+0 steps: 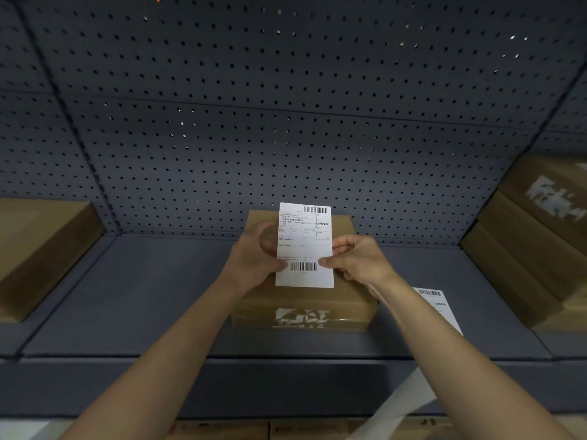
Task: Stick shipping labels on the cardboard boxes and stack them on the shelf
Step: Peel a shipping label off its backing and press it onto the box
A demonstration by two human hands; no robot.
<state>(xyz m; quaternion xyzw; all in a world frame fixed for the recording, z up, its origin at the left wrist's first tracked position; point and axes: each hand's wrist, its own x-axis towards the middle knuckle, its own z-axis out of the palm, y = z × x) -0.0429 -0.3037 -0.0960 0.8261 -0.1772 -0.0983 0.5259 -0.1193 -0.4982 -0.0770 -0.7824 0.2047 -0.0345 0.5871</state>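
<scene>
A white shipping label (304, 246) with barcodes at top and bottom is held upright over a flat cardboard box (305, 304) that lies on the grey shelf (143, 296). My left hand (254, 258) pinches the label's left edge near the lower barcode. At its right edge, my right hand (355, 258) pinches it at the same height. The box has clear tape and white marks on its front face; most of its top is hidden behind the label and my hands.
Another label sheet (440, 304) lies on the shelf to the right, partly under my right forearm. One cardboard box (41, 249) stands at the left and stacked boxes (540, 249) at the right. A perforated back panel (286, 122) closes the shelf. More boxes (222, 431) sit below.
</scene>
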